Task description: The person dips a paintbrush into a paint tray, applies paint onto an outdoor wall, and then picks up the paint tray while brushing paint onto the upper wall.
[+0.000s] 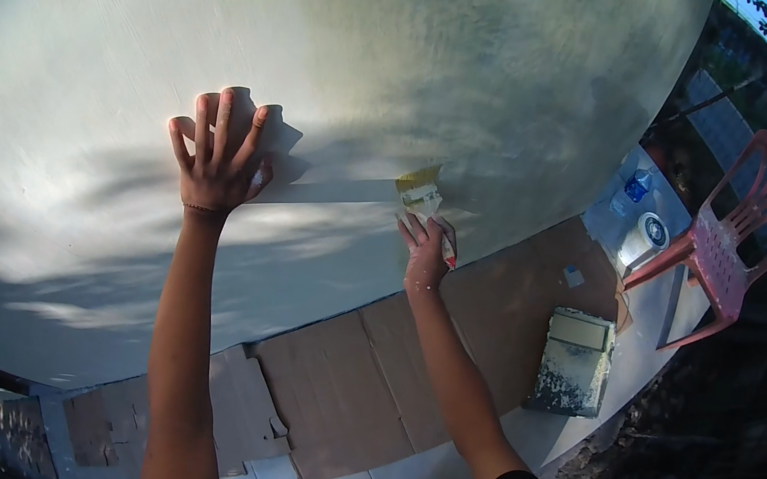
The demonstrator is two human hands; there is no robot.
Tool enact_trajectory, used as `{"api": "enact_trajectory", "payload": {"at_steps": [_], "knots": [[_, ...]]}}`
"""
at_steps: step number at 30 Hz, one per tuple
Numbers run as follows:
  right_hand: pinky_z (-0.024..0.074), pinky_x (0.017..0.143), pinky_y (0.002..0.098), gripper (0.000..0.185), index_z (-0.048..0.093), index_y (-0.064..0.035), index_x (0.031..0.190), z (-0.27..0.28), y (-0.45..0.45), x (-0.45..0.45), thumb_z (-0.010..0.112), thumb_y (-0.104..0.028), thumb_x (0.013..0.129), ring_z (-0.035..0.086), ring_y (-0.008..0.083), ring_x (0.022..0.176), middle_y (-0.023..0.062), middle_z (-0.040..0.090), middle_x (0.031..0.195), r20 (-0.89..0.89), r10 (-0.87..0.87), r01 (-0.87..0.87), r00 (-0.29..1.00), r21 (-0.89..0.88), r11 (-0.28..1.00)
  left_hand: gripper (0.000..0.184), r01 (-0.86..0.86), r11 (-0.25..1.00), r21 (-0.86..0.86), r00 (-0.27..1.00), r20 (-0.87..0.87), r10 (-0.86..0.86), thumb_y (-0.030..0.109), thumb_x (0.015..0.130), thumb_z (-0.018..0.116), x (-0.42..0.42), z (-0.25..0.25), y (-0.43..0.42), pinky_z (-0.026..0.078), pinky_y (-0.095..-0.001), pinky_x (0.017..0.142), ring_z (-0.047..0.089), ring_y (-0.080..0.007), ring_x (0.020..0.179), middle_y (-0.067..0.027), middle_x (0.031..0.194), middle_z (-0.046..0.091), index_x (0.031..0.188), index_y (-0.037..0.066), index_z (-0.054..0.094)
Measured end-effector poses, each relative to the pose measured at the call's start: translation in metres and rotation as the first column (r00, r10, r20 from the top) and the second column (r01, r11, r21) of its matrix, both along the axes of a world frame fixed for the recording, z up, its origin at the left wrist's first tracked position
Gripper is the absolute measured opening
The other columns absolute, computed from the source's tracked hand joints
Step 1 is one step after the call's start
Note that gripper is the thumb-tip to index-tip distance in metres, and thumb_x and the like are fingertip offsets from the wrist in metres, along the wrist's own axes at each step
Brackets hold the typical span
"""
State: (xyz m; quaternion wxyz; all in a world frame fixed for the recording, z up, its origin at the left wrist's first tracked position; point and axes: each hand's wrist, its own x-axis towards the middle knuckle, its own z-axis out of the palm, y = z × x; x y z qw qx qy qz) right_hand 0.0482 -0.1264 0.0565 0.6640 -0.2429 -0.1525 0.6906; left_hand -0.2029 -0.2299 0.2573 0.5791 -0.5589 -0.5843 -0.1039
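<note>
My left hand [216, 161] presses on the pale painted wall [112, 42], its fingers spread apart and pointing up. A paintbrush [421, 195] is gripped in my right hand [427, 255], lower down and to the right. The brush's yellowish bristles touch the wall, and its red-tipped handle shows beside my fingers. A lighter band of paint runs across the wall between the two hands. White specks dot my right hand.
Brown cardboard sheets [327, 398] cover the floor along the wall's foot. A paint-smeared tray [577, 358] lies on the right. Beyond it stand a white paint tub [645, 240], a blue-labelled bottle [638, 185] and a red plastic chair [726, 251].
</note>
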Motion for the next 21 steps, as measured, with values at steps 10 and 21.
{"api": "enact_trajectory", "payload": {"at_steps": [10, 21], "knots": [[0.0627, 0.078, 0.0364, 0.013, 0.053, -0.0032, 0.101, 0.066, 0.017, -0.015, 0.058, -0.002, 0.088, 0.067, 0.0295, 0.094, 0.0162, 0.062, 0.101, 0.055, -0.043, 0.055, 0.998, -0.259, 0.964, 0.078, -0.010, 1.000, -0.008, 1.000, -0.021, 0.009, 0.050, 0.073, 0.064, -0.003, -0.002, 0.000, 0.015, -0.0637, 0.114, 0.034, -0.0377, 0.141, -0.0144, 0.154, 0.036, 0.146, 0.032, 0.042], [0.0567, 0.088, 0.0497, 0.023, 0.048, -0.0041, 0.116, 0.082, 0.015, -0.012, 0.054, -0.010, 0.095, 0.064, 0.0356, 0.105, 0.0189, 0.058, 0.115, -0.081, 0.003, 0.015, 0.997, 0.221, 0.975, 0.078, 0.021, 1.000, -0.004, 1.000, 0.007, -0.021, 0.047, 0.072, 0.065, -0.003, 0.001, 0.001, 0.016, -0.0646, 0.113, 0.035, -0.0376, 0.141, -0.0146, 0.152, 0.039, 0.145, 0.032, 0.044]]}}
